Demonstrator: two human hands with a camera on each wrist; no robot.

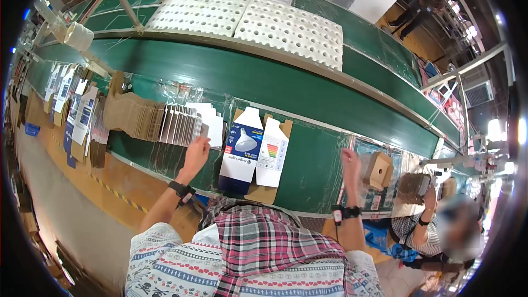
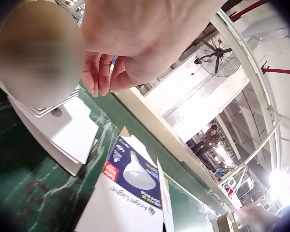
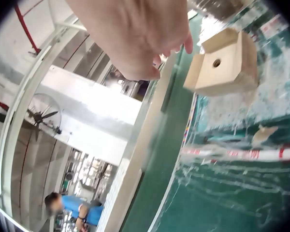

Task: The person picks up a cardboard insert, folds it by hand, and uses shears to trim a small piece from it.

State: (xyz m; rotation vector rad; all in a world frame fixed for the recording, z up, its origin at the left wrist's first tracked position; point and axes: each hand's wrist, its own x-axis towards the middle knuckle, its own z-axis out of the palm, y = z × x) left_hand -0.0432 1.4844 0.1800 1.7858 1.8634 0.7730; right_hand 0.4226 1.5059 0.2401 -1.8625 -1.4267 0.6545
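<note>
My left hand hovers by the front end of a row of white flat cartons, its fingers loosely curled with nothing between them. In the left wrist view the left hand hangs over the bench near these white sheets. A flattened light bulb box with a bulb picture lies in front of me, another flattened box beside it on the right. Blurred, my right hand is raised over the bench, holding nothing. To its right stands a folded cardboard insert with a round hole, apart from the right hand.
Brown cardboard pieces stand packed in a row at left, with more printed cartons beyond. Across the bench runs a green conveyor belt, with white perforated foam trays behind it. Another person sits at right near a cardboard stack.
</note>
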